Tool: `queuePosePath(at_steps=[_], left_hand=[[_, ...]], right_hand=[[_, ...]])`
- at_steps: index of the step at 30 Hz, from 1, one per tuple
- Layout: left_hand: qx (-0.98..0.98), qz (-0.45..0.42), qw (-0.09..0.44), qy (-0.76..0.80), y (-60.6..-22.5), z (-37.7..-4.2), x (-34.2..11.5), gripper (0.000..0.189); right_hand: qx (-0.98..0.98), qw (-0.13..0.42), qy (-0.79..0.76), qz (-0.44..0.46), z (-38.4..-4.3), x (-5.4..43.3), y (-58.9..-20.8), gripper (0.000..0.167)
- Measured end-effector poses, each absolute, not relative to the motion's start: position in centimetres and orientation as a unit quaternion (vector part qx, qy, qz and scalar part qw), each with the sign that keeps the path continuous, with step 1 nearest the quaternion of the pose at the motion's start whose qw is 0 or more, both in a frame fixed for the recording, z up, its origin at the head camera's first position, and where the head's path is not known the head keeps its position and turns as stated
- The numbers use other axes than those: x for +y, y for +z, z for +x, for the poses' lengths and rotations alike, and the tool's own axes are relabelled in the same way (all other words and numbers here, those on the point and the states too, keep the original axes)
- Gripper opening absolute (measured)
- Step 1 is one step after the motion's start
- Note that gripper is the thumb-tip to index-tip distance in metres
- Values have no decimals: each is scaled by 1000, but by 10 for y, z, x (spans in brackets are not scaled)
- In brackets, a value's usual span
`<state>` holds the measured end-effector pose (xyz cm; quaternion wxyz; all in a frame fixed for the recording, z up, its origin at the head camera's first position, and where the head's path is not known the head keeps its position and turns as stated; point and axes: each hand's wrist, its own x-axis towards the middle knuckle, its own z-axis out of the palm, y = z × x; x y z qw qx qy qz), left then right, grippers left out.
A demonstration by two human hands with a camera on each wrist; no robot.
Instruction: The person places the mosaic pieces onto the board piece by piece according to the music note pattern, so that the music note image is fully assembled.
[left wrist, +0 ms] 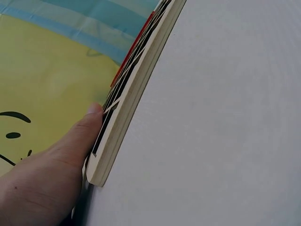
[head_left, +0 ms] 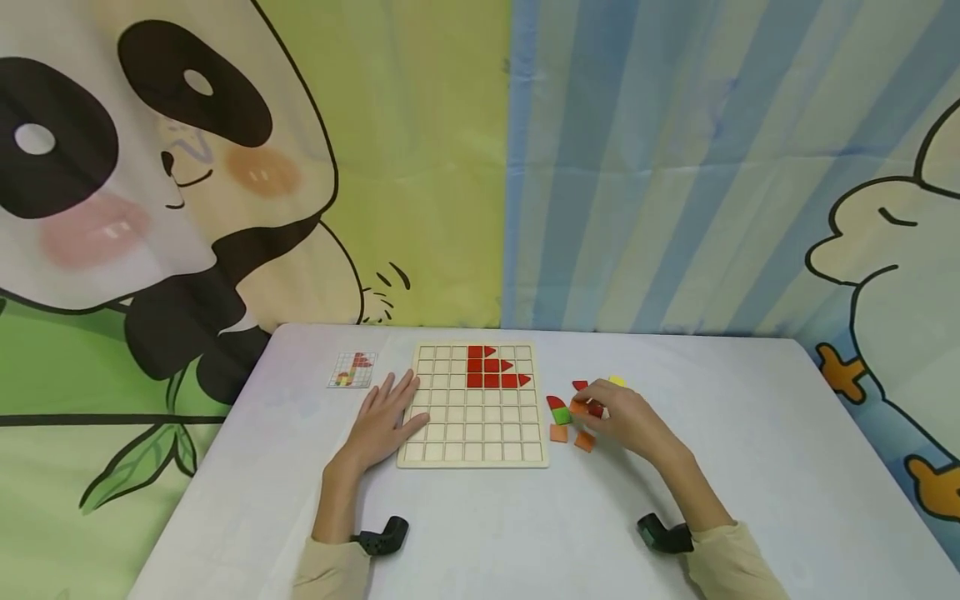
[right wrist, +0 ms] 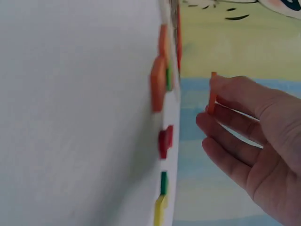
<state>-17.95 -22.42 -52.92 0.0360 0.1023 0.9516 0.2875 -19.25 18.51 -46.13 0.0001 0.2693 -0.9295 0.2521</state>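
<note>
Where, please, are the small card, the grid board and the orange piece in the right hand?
Small card (head_left: 352, 369): head view, middle of its face.
Grid board (head_left: 482, 415): head view, a bare cell.
Orange piece (right wrist: 212, 100): right wrist view, its narrow edge.

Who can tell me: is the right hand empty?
No, the right wrist view shows the right hand holding an orange piece, seen edge-on.
</note>
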Motion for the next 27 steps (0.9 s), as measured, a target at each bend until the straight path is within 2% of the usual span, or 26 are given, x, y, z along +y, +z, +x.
queuePosePath(at_steps=[6,15,20,27], left_hand=[[953,115,23,279,-527,-181,-224,77],[956,117,27,269,-527,-182,-222,76],[957,116,27,266,-527,-181,-221,76],[955,112,34,272,-528,-178,-223,76]], right_hand=[[-888,-15,318,333,-197,149,-449,18],[-890,-77,246,376,-220,81,-446,21],[-895,-81,198,390,-229,58,-453,15],[-901,-60,146,403,-234,41,-461,9]])
